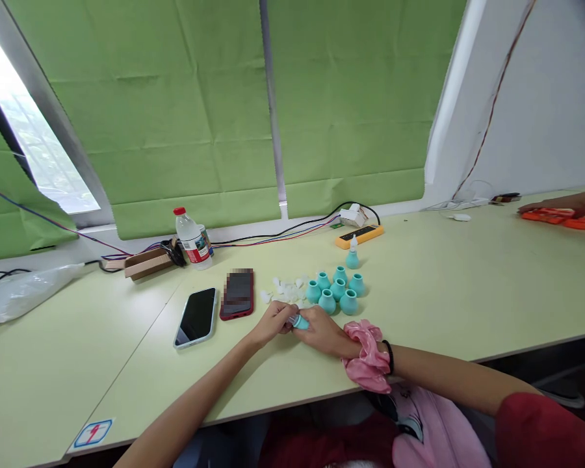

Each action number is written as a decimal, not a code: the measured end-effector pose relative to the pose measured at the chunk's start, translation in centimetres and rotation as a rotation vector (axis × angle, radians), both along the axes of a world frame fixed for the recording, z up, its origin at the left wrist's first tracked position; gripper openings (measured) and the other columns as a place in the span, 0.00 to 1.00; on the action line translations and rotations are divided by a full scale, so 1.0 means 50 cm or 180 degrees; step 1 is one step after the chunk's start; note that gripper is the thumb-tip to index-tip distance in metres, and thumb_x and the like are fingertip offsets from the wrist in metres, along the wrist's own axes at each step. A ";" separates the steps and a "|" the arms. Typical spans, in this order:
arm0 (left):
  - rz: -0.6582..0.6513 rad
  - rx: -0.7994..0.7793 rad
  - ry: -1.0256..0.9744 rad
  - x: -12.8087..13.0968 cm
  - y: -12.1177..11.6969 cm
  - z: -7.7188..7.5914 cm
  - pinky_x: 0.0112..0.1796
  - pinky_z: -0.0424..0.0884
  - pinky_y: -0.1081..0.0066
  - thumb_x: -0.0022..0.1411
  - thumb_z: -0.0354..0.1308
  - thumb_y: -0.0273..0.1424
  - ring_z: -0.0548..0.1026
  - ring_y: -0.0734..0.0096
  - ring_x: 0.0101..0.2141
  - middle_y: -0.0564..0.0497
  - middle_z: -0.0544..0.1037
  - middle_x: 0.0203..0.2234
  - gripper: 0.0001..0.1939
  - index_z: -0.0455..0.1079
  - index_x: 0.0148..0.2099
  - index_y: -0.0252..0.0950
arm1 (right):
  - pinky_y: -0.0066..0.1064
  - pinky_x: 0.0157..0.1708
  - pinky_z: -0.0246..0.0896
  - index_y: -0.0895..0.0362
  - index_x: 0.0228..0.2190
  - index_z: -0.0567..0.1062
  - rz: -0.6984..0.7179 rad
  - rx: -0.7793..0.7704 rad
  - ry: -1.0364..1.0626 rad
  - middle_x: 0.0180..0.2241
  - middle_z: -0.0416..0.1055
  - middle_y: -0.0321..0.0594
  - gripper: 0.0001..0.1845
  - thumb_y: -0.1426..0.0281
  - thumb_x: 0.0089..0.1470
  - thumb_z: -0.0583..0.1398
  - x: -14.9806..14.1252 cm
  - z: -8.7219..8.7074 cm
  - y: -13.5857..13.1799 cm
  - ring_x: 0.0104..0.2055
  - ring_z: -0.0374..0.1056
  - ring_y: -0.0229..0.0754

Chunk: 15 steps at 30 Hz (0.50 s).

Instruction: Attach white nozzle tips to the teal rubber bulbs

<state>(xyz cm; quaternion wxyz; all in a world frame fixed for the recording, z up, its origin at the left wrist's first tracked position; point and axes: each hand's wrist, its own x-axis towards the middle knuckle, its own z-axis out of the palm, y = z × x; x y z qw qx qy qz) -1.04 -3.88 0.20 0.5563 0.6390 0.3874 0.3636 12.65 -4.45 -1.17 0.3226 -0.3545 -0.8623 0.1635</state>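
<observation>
I note L hand [274, 321] pinched on clear tip [292, 319], R hand [323, 333] wrapped on teal bulb [301, 322] between them: prob. light, squashy; hold nr. tip.

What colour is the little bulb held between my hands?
The bulb is turquoise, seen best in the head view.

Worktop [443, 279] had 7 open teal bulbs [348, 303], 1 tipped bulb [352, 259] toward back edge. 1 teal piece [301, 322] held near front edge. Pale bits [287, 289] overlapped, uncountable. 2 phones [197, 315]. Along back edge: 1 bottle [195, 244], 1 can [206, 239], 1 yellow device [375, 233].
</observation>
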 end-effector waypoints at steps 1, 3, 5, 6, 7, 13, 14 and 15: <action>0.0036 -0.0131 -0.0110 -0.003 0.003 0.002 0.16 0.43 0.79 0.50 0.46 0.35 0.47 0.85 0.13 0.60 0.51 0.09 0.17 0.49 0.15 0.34 | 0.23 0.21 0.46 0.60 0.19 0.65 0.0043 0.0093 -0.0021 0.17 0.62 0.33 0.05 0.75 0.42 0.51 0.001 0.001 -0.002 0.21 0.55 0.32; 0.0197 -0.0358 -0.0358 -0.012 0.009 0.009 0.15 0.44 0.78 0.51 0.42 0.35 0.45 0.84 0.11 0.61 0.47 0.07 0.16 0.48 0.15 0.35 | 0.23 0.22 0.45 0.59 0.18 0.64 0.0118 0.0348 -0.0057 0.17 0.62 0.33 0.06 0.74 0.43 0.51 0.003 0.003 -0.006 0.21 0.54 0.32; 0.0425 -0.0285 -0.0423 -0.023 0.015 0.017 0.15 0.45 0.77 0.53 0.39 0.35 0.43 0.83 0.11 0.61 0.44 0.07 0.16 0.49 0.16 0.36 | 0.24 0.22 0.45 0.59 0.18 0.62 0.0121 0.0569 -0.0121 0.17 0.61 0.33 0.07 0.74 0.44 0.51 0.003 0.003 -0.009 0.20 0.53 0.31; 0.0591 -0.0080 -0.0293 -0.028 0.017 0.021 0.15 0.46 0.77 0.54 0.38 0.36 0.44 0.83 0.11 0.61 0.44 0.07 0.17 0.50 0.17 0.36 | 0.24 0.22 0.45 0.58 0.18 0.62 0.0074 0.0625 -0.0169 0.17 0.60 0.32 0.07 0.73 0.45 0.51 0.004 0.002 -0.010 0.20 0.52 0.31; 0.0823 0.0202 -0.0038 -0.030 0.017 0.022 0.16 0.47 0.77 0.55 0.38 0.38 0.46 0.82 0.11 0.61 0.46 0.08 0.18 0.51 0.17 0.35 | 0.24 0.22 0.45 0.58 0.18 0.62 0.0002 0.0656 -0.0219 0.16 0.60 0.32 0.07 0.73 0.45 0.51 0.003 0.000 -0.010 0.20 0.52 0.31; 0.1410 0.2465 0.2590 -0.013 0.012 -0.004 0.32 0.59 0.69 0.57 0.42 0.39 0.64 0.68 0.32 0.49 0.66 0.29 0.13 0.60 0.37 0.36 | 0.26 0.25 0.46 0.59 0.20 0.63 -0.0099 0.0999 -0.0591 0.19 0.64 0.36 0.06 0.71 0.45 0.51 0.005 -0.002 -0.012 0.23 0.58 0.34; 0.1368 0.2670 0.2904 -0.010 0.012 -0.011 0.35 0.59 0.67 0.57 0.42 0.38 0.63 0.65 0.36 0.47 0.66 0.34 0.13 0.60 0.40 0.36 | 0.26 0.25 0.47 0.59 0.21 0.64 -0.0059 0.1045 -0.0658 0.20 0.64 0.36 0.06 0.70 0.45 0.51 0.005 -0.001 -0.014 0.24 0.59 0.34; 0.1324 0.2805 0.3138 -0.007 0.012 -0.018 0.38 0.59 0.64 0.57 0.42 0.37 0.62 0.63 0.39 0.45 0.64 0.39 0.14 0.59 0.43 0.37 | 0.26 0.25 0.47 0.59 0.21 0.64 -0.0036 0.1079 -0.0724 0.21 0.65 0.37 0.07 0.70 0.46 0.51 0.005 0.001 -0.016 0.24 0.59 0.35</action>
